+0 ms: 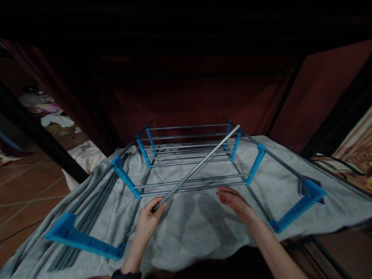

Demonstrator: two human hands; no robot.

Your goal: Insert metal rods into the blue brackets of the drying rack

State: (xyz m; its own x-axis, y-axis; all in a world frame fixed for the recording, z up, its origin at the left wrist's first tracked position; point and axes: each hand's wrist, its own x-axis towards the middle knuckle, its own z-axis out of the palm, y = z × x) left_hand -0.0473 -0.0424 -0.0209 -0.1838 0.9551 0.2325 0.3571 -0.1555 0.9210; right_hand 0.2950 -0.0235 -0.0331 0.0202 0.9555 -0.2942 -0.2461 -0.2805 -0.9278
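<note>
Rod [200,164] sits gripped in the left hand [150,217], while the right hand [236,202] hangs open.

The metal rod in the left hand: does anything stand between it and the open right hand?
Nothing visible seems to stand between the metal rod, held by the left hand, and the right hand. The two nearest crossbars of the rack pass behind the rod in this view, though depth is hard to judge.

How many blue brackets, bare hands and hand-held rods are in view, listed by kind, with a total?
Blue brackets: 8, four along each side
Bare hands, left hand and right hand: 2
Held rod: 1, in the left hand
Total: 11
</note>
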